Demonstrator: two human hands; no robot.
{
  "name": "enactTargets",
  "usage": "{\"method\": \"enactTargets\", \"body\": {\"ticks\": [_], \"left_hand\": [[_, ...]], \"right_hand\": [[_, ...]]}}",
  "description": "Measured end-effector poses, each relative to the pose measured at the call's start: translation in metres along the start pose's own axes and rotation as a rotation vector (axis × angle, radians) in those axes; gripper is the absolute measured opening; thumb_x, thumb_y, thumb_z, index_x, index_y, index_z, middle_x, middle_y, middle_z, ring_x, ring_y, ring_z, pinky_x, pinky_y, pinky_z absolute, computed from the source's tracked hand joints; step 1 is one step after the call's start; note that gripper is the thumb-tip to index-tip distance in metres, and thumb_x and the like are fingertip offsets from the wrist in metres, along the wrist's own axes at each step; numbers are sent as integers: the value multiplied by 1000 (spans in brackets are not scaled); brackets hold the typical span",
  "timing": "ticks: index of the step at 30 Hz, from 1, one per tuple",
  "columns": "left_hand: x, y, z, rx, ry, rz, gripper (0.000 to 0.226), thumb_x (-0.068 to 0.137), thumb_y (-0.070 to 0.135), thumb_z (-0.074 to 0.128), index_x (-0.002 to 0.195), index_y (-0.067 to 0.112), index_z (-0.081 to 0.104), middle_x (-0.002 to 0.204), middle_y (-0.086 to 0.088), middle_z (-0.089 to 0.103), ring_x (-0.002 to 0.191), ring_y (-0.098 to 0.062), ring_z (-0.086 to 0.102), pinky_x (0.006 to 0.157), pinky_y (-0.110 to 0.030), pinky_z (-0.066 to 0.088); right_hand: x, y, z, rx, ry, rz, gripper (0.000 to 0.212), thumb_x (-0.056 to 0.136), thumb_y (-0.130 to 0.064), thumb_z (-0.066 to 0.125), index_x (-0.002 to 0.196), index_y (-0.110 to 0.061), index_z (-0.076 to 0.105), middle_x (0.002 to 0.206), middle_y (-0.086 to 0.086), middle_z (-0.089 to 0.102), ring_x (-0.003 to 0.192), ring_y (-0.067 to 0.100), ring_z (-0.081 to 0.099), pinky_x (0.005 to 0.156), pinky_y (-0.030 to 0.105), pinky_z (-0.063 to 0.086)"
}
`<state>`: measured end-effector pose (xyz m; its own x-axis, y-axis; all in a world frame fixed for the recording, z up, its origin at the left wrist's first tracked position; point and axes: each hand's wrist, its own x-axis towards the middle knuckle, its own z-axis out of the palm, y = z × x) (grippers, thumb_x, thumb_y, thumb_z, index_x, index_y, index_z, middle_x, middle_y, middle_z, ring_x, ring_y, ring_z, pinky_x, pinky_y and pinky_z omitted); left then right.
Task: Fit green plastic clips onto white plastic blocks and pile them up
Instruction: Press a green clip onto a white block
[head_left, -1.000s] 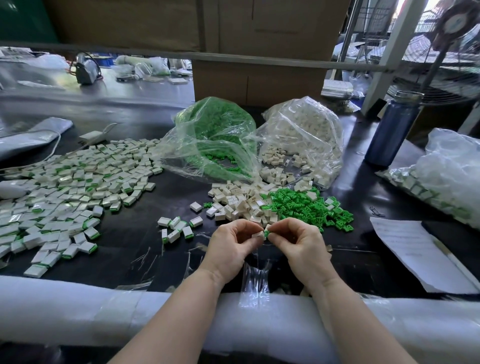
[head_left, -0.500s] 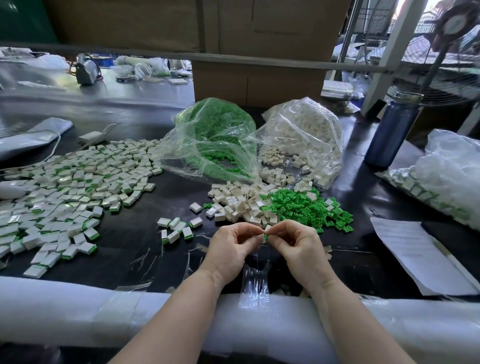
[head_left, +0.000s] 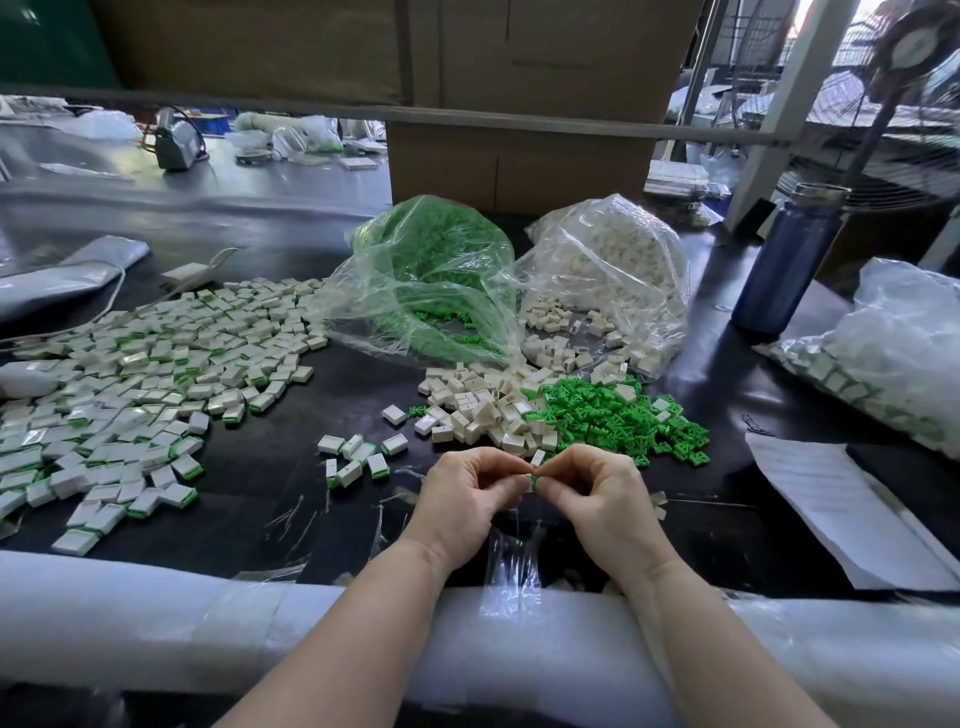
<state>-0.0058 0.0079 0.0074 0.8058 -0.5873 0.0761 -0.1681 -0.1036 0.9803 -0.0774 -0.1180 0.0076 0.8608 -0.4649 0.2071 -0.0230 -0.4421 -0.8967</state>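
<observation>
White plastic block with green clip (head_left: 531, 474): pinched between fingertips of left hand (head_left: 465, 501) and right hand (head_left: 602, 501), above tabletop (head_left: 291, 447), near loose blocks (head_left: 488, 405) and clips (head_left: 618, 415).

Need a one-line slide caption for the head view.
Both hands, left hand and right hand, pinch a white block before loose green clips.

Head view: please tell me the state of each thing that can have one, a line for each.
left hand: pinches a small part
right hand: pinches the same part
bag of green clips: open, lying on its side
bag of white blocks: open, blocks spilling out
blue bottle: upright, capped
</observation>
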Motion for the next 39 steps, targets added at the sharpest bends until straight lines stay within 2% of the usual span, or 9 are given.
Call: {"method": "enactTargets", "body": {"ticks": [7, 14, 17, 21, 25, 30, 34, 39], "left_hand": [[-1, 2, 0, 12, -22, 2, 15, 82, 4, 66, 81, 18, 70, 71, 5, 67, 64, 3, 59, 65, -11, 48], [-2, 1, 1, 93, -41, 10, 11, 83, 4, 66, 85, 14, 71, 81, -6, 69, 74, -9, 62, 72, -15, 52], [-2, 3, 1, 58, -23, 23, 11, 83, 1, 65, 86, 10, 70, 75, -2, 67, 66, -3, 60, 65, -14, 49], [-1, 6, 0, -79, 30, 30, 9, 82, -4, 63, 89, -2, 68, 67, 2, 64, 54, 3, 58, 57, -10, 46], [0, 7, 0, -137, 50, 12, 11, 82, -2, 63, 92, -3, 69, 72, -2, 66, 58, 1, 60, 61, -12, 50], [0, 6, -1, -165, 54, -16, 10, 82, -1, 64, 89, 5, 69, 75, -4, 68, 59, -2, 62, 61, -14, 51], [-1, 5, -1, -151, 49, -19, 11, 82, 2, 65, 93, 5, 69, 84, -10, 70, 70, -12, 64, 68, -18, 54], [-1, 5, -1, -153, 41, -19, 12, 83, 1, 64, 94, 2, 68, 82, -10, 69, 66, -10, 63, 65, -17, 53]], "right_hand": [[0, -1, 0, -13, 20, 12, 12, 75, 1, 72, 70, -9, 68, 65, 3, 65, 61, 10, 57, 61, 19, 47], [-1, -4, -4, 18, -39, 41, 23, 73, 4, 72, 63, -16, 66, 59, -3, 62, 54, 2, 53, 55, 13, 44], [-1, -5, -4, 131, -43, 62, 22, 74, 6, 71, 64, -13, 66, 55, -5, 60, 49, -1, 51, 52, 14, 42], [-1, -7, -3, 282, -3, 68, 17, 77, 3, 70, 69, -13, 69, 59, -3, 67, 55, 2, 59, 53, 14, 46], [-1, -8, -3, 324, -7, 84, 21, 80, 3, 67, 72, -17, 71, 64, -1, 70, 58, 5, 62, 56, 16, 51], [-2, -9, -3, 329, 28, 84, 18, 79, 3, 67, 74, -14, 70, 66, 5, 70, 57, 9, 61, 57, 18, 51], [-2, -9, -3, 334, 17, 84, 17, 79, 3, 67, 74, -13, 70, 64, 2, 69, 55, 7, 60, 55, 17, 51], [-2, -10, -4, 354, -5, 92, 19, 80, 4, 66, 73, -13, 69, 60, -1, 67, 53, 5, 59, 54, 17, 50]]}}
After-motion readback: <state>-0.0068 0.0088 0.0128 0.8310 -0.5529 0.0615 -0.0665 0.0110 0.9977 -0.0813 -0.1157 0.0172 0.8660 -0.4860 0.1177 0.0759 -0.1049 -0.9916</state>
